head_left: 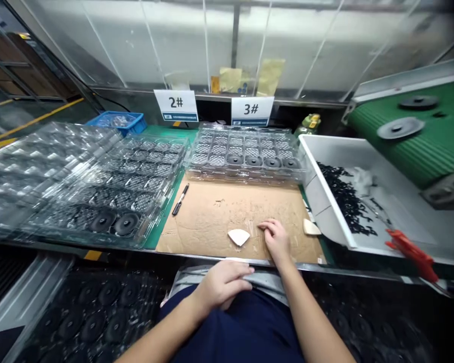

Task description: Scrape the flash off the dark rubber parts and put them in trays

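My left hand [227, 283] hovers over my lap at the near edge of the bench, fingers stretched out and holding nothing. On the cardboard sheet [208, 212] rests my right hand [277, 241], its fingers loosely bent and apart, with nothing visible in them. Just left of it lies a white rounded-triangle piece [238, 237], not touched by either hand. A similar cream piece [310, 227] sits at the cardboard's right edge. Farther left lies a black pen [180, 200].
Behind the cardboard is a clear compartment tray [245, 146] with several black round parts in its front row. More clear trays [136, 171] stand left. On the right are a white bin [327, 206] of small black pieces, red-handled pliers [414, 254] and a green conveyor [435, 126] carrying discs.
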`<state>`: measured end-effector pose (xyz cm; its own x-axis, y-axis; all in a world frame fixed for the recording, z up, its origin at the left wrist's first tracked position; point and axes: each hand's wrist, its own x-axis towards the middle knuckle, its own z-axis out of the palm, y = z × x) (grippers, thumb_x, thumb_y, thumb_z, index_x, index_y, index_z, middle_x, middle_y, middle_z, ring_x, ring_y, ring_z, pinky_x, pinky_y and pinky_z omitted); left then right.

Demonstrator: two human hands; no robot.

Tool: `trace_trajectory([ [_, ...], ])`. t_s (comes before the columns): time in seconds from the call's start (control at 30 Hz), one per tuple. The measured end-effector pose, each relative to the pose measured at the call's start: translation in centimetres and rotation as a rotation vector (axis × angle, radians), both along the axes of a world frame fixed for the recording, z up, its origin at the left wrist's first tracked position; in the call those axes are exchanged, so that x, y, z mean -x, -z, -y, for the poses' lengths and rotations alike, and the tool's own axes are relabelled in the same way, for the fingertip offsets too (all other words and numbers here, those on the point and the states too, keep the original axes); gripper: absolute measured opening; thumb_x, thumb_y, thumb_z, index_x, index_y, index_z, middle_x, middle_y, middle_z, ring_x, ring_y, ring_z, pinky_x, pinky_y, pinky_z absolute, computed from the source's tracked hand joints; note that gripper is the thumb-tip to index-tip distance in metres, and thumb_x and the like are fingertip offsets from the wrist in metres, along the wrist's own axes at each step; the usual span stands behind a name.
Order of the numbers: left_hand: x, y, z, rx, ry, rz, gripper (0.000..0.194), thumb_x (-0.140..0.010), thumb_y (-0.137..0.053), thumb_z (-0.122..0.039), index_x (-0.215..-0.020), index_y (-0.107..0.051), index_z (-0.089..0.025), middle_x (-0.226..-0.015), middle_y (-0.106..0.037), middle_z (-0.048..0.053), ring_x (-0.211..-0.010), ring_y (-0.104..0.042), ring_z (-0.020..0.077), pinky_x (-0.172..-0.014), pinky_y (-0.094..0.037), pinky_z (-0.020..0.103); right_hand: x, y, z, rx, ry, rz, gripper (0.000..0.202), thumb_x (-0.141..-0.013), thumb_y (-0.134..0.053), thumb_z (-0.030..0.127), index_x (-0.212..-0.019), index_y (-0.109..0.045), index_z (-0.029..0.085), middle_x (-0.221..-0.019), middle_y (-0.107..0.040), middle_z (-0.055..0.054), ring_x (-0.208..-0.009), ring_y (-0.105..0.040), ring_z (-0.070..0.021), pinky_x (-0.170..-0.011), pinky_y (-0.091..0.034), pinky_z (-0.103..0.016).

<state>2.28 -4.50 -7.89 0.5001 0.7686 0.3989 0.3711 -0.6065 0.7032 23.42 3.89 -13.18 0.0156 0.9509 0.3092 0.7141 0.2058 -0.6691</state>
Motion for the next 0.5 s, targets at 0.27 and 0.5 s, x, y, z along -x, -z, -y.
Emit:
trace_trajectory([
  [0.27,0.5,0.3,2.8,0.017,0.105,-0.137,0.026,-0.084,-0.048,-0.019,-0.096,-0.069,-0.029,-0.11,-0.067,0.003,-0.094,-0.064,0.0184,-0.081,-0.047,0.026,0.0,-0.4,0.2,-0.003,-0.048,0.058,0.023,-0.089,-0.05,0.031,-0.105,-0.056,0.016,-0.106,-0.058,-0.006,-0.091,-0.058,-0.0162,-0.079,-0.05,-0.036],
  [0.5,0.4,0.2,3.7,0.02,0.075,-0.1,0.022,-0.083,-0.05,-0.026,-0.09,-0.07,-0.031,-0.1,-0.071,0.002,-0.084,-0.066,0.0165,-0.075,-0.047,0.021,0.5,-1.7,0.7,0.034,-0.055,0.221,0.023,-0.089,-0.049,0.03,-0.106,-0.056,0.016,-0.105,-0.058,-0.006,-0.088,-0.058,-0.0151,-0.076,-0.051,-0.034],
])
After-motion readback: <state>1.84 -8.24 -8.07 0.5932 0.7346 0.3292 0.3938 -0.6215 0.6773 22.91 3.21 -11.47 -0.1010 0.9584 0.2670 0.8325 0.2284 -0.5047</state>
